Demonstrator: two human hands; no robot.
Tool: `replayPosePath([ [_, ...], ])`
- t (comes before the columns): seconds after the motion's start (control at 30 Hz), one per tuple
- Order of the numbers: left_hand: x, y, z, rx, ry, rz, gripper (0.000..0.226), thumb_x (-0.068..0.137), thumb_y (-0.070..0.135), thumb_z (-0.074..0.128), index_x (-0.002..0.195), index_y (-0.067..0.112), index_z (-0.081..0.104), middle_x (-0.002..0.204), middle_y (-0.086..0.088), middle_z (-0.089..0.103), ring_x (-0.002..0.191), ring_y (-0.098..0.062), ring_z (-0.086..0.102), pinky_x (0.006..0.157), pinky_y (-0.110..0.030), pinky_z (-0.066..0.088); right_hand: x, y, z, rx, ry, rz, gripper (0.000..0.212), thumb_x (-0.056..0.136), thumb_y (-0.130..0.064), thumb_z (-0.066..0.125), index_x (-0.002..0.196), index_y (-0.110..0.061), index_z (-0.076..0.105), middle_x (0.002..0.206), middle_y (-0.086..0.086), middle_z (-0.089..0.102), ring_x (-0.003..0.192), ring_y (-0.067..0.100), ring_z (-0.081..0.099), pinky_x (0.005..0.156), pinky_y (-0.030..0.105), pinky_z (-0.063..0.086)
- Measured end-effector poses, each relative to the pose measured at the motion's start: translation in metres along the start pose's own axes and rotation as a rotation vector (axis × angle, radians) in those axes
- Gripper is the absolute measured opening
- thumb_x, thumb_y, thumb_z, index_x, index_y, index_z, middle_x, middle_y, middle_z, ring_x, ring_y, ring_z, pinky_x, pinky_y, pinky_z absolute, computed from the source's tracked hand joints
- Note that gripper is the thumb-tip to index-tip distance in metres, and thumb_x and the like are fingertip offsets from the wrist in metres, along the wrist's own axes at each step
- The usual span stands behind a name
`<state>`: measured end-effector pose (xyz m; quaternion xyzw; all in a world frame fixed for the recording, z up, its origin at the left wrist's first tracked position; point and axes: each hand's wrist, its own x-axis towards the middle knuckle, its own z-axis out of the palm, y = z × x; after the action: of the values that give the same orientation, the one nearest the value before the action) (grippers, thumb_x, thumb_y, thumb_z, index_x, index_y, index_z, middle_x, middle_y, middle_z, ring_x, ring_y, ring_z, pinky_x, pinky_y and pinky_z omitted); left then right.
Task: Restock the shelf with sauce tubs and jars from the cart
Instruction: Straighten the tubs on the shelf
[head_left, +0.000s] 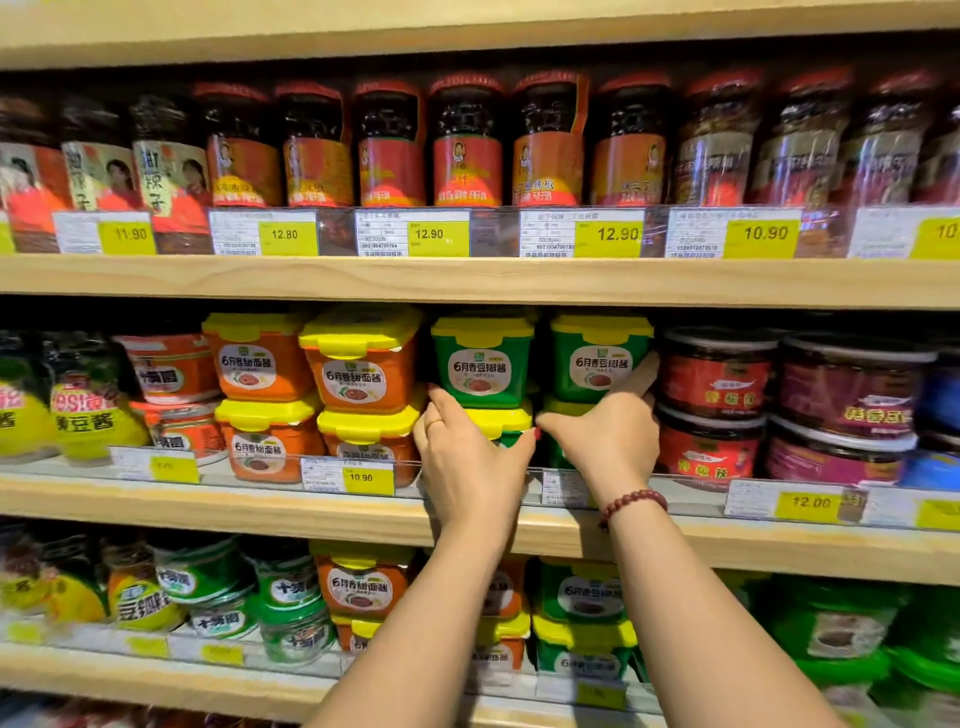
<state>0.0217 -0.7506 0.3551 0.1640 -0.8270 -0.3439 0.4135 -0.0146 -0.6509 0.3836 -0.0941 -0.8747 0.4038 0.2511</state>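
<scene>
Left hand (467, 457), right hand (608, 441), each grip clasping green tubs (501, 422)

Price tags (284, 234) read 11.90, 12.80, 12.90, 10.90; green tubs (480, 366) read 6月香豆瓣酱
</scene>
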Motion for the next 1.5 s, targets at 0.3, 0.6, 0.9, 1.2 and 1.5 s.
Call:
replayPosePath([
  [0.3, 0.012, -0.001, 0.011, 0.036, 0.02, -0.015, 0.095, 0.066, 0.051, 0.076, 0.134, 0.0, 0.036, 0.134, -0.014, 0.048, 0.129, -0.029, 0.037, 0.1, -0.036, 0.037, -0.011, 0.013, -0.017, -0.023, 0.049, -0.091, 0.099, 0.055, -0.054, 0.083, 0.124, -0.008, 0.028, 0.124, 0.016, 0.053, 0.111, 0.038, 0.056, 0.08, 0.043, 0.053],
  [0.6, 0.012, -0.003, 0.011, 0.036, 0.032, -0.007, 0.093, 0.064, 0.052, 0.077, 0.132, -0.001, 0.039, 0.131, -0.015, 0.05, 0.126, -0.03, 0.039, 0.099, -0.037, 0.038, -0.019, 0.02, -0.017, 0.019, 0.087, -0.136, 0.111, 0.053, -0.054, 0.082, 0.134, -0.011, 0.02, 0.127, 0.014, 0.052, 0.11, 0.038, 0.056, 0.082, 0.044, 0.051],
  [0.9, 0.002, -0.003, -0.003, 0.021, 0.017, 0.018, 0.108, 0.067, 0.053, 0.075, 0.145, 0.002, 0.021, 0.145, -0.014, 0.039, 0.135, -0.029, 0.031, 0.103, -0.037, 0.035, -0.019, 0.019, -0.016, 0.015, 0.088, -0.127, 0.108, 0.054, -0.053, 0.083, 0.132, -0.01, 0.022, 0.128, 0.016, 0.051, 0.112, 0.038, 0.055, 0.084, 0.045, 0.05],
  [1.2, -0.003, -0.003, -0.007, -0.014, -0.025, 0.051, 0.107, 0.072, 0.051, 0.072, 0.148, 0.004, 0.012, 0.15, -0.014, 0.028, 0.138, -0.028, 0.023, 0.106, -0.038, 0.033, -0.02, 0.021, -0.017, 0.026, 0.073, -0.14, 0.109, 0.056, -0.056, 0.081, 0.135, -0.012, 0.019, 0.131, 0.014, 0.049, 0.115, 0.037, 0.052, 0.084, 0.045, 0.051],
  [1.5, -0.036, 0.0, -0.022, -0.313, 0.058, 0.301, 0.059, 0.073, 0.028, 0.074, 0.126, 0.013, 0.051, 0.128, -0.005, 0.047, 0.121, -0.018, 0.042, 0.091, -0.012, 0.028, -0.035, 0.058, -0.045, 0.258, 0.175, -0.27, 0.059, 0.076, -0.033, 0.076, 0.128, -0.019, 0.052, 0.121, -0.005, 0.056, 0.119, 0.018, 0.051, 0.097, 0.034, 0.044],
])
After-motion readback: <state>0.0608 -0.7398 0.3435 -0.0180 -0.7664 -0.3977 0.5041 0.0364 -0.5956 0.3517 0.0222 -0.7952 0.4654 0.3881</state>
